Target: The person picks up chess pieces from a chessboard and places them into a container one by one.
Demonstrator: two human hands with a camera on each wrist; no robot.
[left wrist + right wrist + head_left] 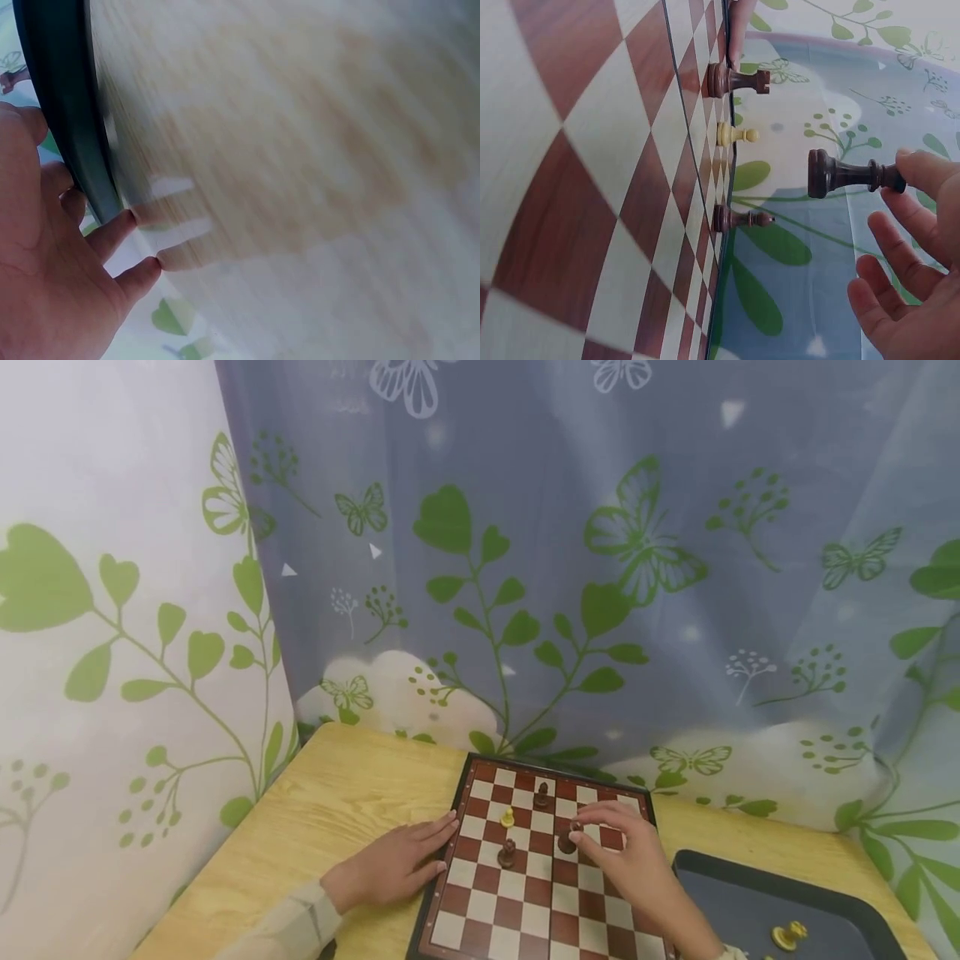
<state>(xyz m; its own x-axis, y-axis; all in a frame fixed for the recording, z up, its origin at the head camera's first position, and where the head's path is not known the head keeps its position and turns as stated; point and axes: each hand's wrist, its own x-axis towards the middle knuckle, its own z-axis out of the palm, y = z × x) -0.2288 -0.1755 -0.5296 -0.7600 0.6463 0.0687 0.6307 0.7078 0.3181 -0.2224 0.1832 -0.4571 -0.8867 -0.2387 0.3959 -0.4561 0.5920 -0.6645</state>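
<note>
My right hand [626,852] pinches a dark chess piece [845,174] by its head between thumb and fingertip. The piece is held upright above the chessboard [498,910], its base apart from the squares; the fingers hide its top. My left hand [395,866] lies with fingers extended at the board's left edge, touching the dark frame [71,97]. On the board stand a dark rook [739,80], a pale yellow pawn [736,135] and a dark bishop [742,218]. All three are upright, left of the right hand in the head view.
To the right of the board sits a dark tray [750,902] with a yellow chess piece [789,935] lying in it; another is partly cut off. Beneath everything is a wooden table [360,785]. A patterned curtain [525,568] hangs behind the board.
</note>
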